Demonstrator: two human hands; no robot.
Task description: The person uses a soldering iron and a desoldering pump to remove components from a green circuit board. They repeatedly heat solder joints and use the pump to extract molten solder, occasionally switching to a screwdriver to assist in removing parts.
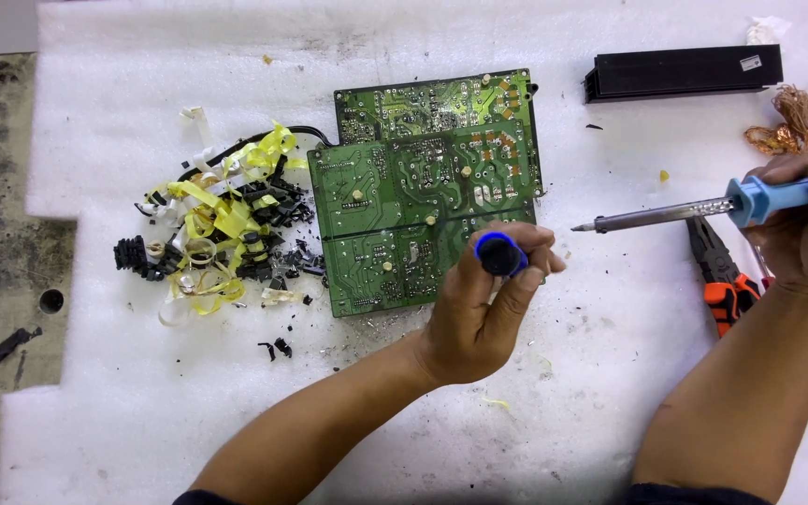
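Circuit board (427, 182), green, stiff and probably fragile, lies solder-side up mid-surface (610, 393); best held by its edges. Left hand (479, 309) grips a blue-tipped tool (500, 253) upright at its near edge; right hand (801, 224) grips a soldering iron (675, 214), tip just right of it.

Two hands (479, 309), one circuit board (423, 178), one soldering iron (703, 208), one pliers (724, 281), one black bar (685, 71).

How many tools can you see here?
3: a blue-handled soldering iron in the right hand, a blue-and-black tool in the left hand, and orange-handled pliers partly hidden under the right hand.
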